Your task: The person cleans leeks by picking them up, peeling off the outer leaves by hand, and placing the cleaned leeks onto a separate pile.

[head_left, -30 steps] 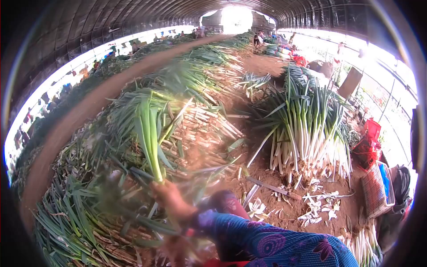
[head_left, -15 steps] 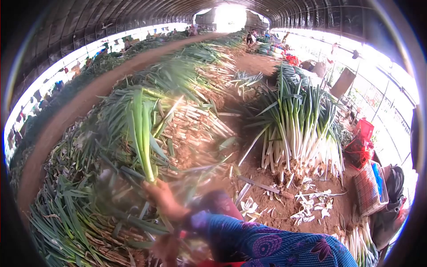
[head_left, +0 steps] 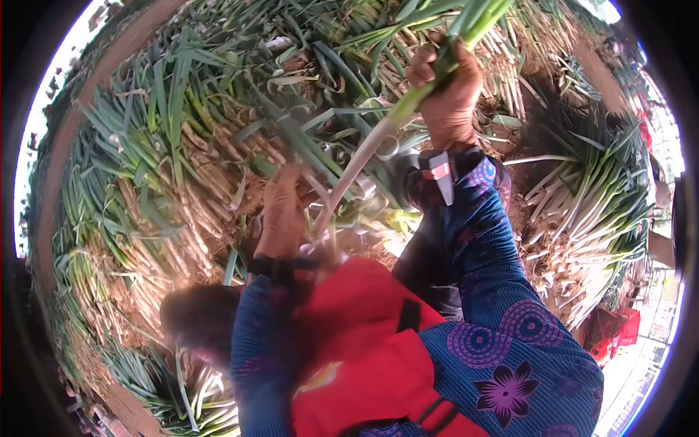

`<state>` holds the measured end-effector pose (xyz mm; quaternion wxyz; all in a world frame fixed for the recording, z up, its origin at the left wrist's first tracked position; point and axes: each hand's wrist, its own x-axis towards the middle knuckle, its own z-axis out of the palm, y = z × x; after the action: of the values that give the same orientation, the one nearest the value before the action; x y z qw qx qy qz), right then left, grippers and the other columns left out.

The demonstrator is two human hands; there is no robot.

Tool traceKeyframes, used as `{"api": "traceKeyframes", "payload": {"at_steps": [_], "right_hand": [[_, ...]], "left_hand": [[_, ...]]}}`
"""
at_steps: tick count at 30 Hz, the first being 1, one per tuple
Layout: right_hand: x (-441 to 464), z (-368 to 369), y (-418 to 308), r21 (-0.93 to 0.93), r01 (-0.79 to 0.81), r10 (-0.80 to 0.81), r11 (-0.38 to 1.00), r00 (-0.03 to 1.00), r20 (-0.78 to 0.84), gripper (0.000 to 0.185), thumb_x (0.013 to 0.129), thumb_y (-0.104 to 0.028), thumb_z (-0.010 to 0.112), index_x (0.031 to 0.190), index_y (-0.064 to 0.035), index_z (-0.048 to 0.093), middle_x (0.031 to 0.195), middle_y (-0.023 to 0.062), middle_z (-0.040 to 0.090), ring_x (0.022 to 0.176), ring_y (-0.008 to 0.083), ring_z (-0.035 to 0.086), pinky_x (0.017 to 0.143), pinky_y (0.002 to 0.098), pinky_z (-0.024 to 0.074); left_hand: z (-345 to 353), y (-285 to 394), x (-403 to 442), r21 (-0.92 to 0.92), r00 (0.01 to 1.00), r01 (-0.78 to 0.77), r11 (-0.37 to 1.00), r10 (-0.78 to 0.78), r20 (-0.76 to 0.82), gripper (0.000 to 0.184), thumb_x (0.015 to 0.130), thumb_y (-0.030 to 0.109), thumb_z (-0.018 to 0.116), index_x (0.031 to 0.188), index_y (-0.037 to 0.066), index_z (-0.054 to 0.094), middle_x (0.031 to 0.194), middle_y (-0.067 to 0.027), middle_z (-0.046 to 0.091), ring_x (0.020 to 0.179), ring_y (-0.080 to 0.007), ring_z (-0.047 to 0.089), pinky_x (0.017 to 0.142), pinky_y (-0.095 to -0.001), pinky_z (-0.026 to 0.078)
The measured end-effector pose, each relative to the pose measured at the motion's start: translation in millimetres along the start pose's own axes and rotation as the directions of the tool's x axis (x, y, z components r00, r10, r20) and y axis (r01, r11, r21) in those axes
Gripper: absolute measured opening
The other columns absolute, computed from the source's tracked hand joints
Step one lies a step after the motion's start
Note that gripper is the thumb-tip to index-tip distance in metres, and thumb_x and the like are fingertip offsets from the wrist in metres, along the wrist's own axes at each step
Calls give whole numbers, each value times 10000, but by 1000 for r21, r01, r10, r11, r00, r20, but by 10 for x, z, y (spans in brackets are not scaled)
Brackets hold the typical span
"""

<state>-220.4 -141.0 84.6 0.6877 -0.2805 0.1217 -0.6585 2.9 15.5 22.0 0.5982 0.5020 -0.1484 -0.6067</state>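
Observation:
My right hand (head_left: 451, 95) is closed around the green upper part of a long green onion (head_left: 364, 149). Its leaves rise past the top edge of the head view, and its pale stem slants down to the left. Close to the lower stem is my left hand (head_left: 280, 211), its fingers curled and blurred. A pale strip (head_left: 317, 188) branches off the stem beside those fingers; whether they grip it is hard to make out. On my right wrist sits a dark band with a pale pointed piece (head_left: 439, 175).
Untrimmed green onions (head_left: 175, 197) lie heaped on the left, with loose leaves ahead. A pile of cleaner, white-stemmed onions (head_left: 575, 226) is on the right, near a red bag (head_left: 615, 331). My red apron (head_left: 364, 320) and dark-clad knee (head_left: 429, 255) are below.
The view has tilted down. The green onion, upright before, now slants across in front of me in my right hand. My left hand, blurred low in the frame earlier, now shows by the stem.

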Motion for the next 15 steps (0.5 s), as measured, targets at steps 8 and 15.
{"api": "traceKeyframes", "payload": {"at_steps": [8, 15], "right_hand": [[49, -373, -287, 270, -13, -27, 963, 989, 144, 309, 903, -321, 541, 967, -21, 584, 734, 58, 521, 554, 151, 440, 513, 293, 372], [50, -363, -356, 363, -66, -25, 930, 970, 242, 322, 890, -313, 590, 995, -13, 544, 761, 54, 492, 563, 137, 405, 517, 287, 355]], "left_hand": [[-1572, 558, 18, -198, 953, -139, 970, 78, -292, 182, 847, 54, 550, 765, 118, 401, 624, 35, 393, 548, -73, 390, 452, -251, 329], [-1291, 710, -266, 707, 977, -204, 677, 185, 104, 390, 906, 262, 602, 1221, 32, 579, 1244, -115, 569, 1177, -193, 528, 947, -327, 461]]}}
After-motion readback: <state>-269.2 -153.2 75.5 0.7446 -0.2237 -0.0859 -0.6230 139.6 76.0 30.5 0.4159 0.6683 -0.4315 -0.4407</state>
